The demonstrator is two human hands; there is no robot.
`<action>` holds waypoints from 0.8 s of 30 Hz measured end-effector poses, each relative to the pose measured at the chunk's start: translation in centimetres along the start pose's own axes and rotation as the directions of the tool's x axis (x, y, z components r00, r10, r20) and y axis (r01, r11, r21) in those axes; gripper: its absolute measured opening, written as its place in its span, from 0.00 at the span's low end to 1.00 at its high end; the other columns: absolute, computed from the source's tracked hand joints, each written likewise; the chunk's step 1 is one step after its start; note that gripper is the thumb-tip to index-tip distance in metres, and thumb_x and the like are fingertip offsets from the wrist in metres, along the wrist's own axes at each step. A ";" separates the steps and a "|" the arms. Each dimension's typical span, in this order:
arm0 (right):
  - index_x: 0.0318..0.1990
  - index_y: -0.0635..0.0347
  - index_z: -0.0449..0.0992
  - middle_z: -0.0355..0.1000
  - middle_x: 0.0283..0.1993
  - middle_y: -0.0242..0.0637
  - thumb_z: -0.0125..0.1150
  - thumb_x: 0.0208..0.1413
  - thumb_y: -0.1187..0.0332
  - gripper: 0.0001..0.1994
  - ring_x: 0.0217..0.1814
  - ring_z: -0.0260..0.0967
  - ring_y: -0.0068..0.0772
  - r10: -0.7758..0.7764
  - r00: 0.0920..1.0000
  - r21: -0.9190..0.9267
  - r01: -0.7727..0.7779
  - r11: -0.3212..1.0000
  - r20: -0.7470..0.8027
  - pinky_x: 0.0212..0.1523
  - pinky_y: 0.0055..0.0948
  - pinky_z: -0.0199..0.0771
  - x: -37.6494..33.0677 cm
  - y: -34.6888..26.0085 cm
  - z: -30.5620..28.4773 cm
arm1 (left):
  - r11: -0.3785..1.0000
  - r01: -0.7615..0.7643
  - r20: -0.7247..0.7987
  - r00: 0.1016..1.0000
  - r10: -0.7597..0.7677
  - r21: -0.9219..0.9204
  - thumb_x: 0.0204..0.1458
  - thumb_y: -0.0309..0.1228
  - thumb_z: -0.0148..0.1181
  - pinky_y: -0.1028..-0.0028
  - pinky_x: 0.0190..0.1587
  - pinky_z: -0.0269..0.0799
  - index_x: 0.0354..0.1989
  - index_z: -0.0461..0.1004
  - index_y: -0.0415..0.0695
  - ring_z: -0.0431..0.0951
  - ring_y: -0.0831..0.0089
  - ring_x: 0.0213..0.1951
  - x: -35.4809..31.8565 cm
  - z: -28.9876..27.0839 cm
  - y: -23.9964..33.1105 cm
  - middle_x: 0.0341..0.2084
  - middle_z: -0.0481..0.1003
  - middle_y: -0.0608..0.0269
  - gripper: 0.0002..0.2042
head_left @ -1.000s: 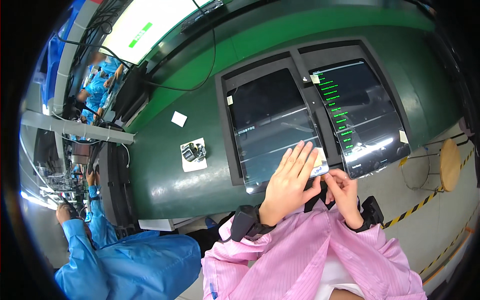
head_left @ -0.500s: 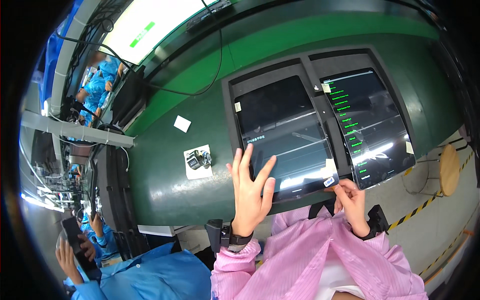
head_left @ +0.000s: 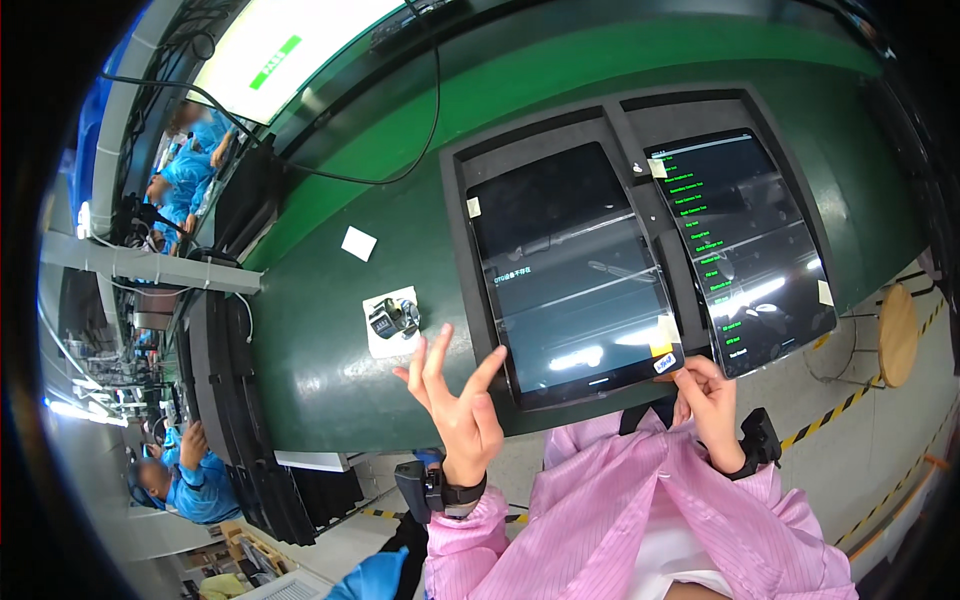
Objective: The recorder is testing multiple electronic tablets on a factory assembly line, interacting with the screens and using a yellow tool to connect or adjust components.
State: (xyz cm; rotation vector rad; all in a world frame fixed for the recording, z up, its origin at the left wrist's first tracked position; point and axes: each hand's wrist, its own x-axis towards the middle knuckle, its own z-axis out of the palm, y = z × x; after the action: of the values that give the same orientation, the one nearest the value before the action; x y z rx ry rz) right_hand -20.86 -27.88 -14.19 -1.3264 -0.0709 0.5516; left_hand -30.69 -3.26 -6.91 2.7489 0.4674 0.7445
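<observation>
Steadying, I judge, with my right hand (head_left: pixel 712 400) at five o'clock on the left tablet (head_left: pixel 572 295), in its tray (head_left: pixel 545 134).
Whether it pinches, I can't tell; my left hand (head_left: pixel 462 415) is spread at eight o'clock. The next move calls for a light touch.

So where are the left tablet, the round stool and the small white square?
Left tablet (head_left: pixel 575 290): head view, middle of its screen.
Round stool (head_left: pixel 899 335): head view, on its wooden seat.
Small white square (head_left: pixel 359 244): head view, centre of its top face.
</observation>
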 end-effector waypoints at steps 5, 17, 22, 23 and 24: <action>0.36 0.71 0.70 0.75 0.30 0.47 0.49 0.59 0.74 0.07 0.11 0.57 0.14 0.008 1.000 -0.041 -0.008 0.999 -0.009 0.11 0.16 0.61 -0.1 -0.1 0.0 | 0.997 0.035 0.092 0.995 -0.030 -0.061 0.58 0.40 0.38 0.49 0.64 0.23 0.43 0.78 0.51 0.45 0.51 0.64 0.7 0.9 -0.6 0.59 0.58 0.50 0.19; 0.37 0.71 0.70 0.75 0.30 0.46 0.48 0.59 0.75 0.06 0.11 0.58 0.14 0.024 1.000 -0.015 -0.024 1.000 -0.011 0.11 0.16 0.61 -0.1 -0.1 0.0 | 0.996 0.013 0.025 1.000 -0.011 -0.089 0.59 0.43 0.33 0.51 0.64 0.22 0.46 0.77 0.51 0.45 0.53 0.64 0.4 0.3 -1.2 0.60 0.57 0.52 0.22; 0.40 0.69 0.70 0.64 0.15 0.30 0.53 0.58 0.74 0.06 0.11 0.59 0.15 0.045 0.999 0.014 -0.045 0.999 -0.006 0.12 0.15 0.57 -0.1 -0.5 0.2 | 0.987 -0.094 0.040 0.994 0.100 -0.133 0.60 0.48 0.30 0.53 0.65 0.21 0.41 0.80 0.55 0.46 0.55 0.64 -0.1 0.3 -1.0 0.59 0.59 0.53 0.25; 0.39 0.69 0.70 0.64 0.15 0.30 0.53 0.58 0.74 0.06 0.11 0.59 0.15 0.049 0.999 0.001 -0.049 0.999 -0.005 0.12 0.15 0.57 -0.1 -0.5 0.2 | 0.986 -0.095 0.040 0.994 0.101 -0.135 0.60 0.48 0.30 0.53 0.65 0.21 0.41 0.80 0.55 0.46 0.55 0.64 -0.1 0.3 -0.8 0.59 0.59 0.53 0.25; 0.39 0.69 0.70 0.64 0.15 0.30 0.53 0.58 0.74 0.06 0.11 0.59 0.15 0.048 0.999 0.000 -0.048 0.999 -0.007 0.12 0.15 0.57 -0.1 -0.5 0.1 | 0.985 -0.100 0.095 0.989 0.113 -0.138 0.60 0.49 0.30 0.53 0.65 0.21 0.41 0.80 0.56 0.46 0.55 0.64 0.0 0.3 -0.7 0.59 0.59 0.53 0.25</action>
State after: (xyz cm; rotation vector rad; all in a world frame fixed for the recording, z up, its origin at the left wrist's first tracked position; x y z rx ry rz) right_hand -20.81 -27.86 -13.70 -1.3331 -0.0333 0.5869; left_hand -30.67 -2.68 -7.41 2.6873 0.2416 0.6311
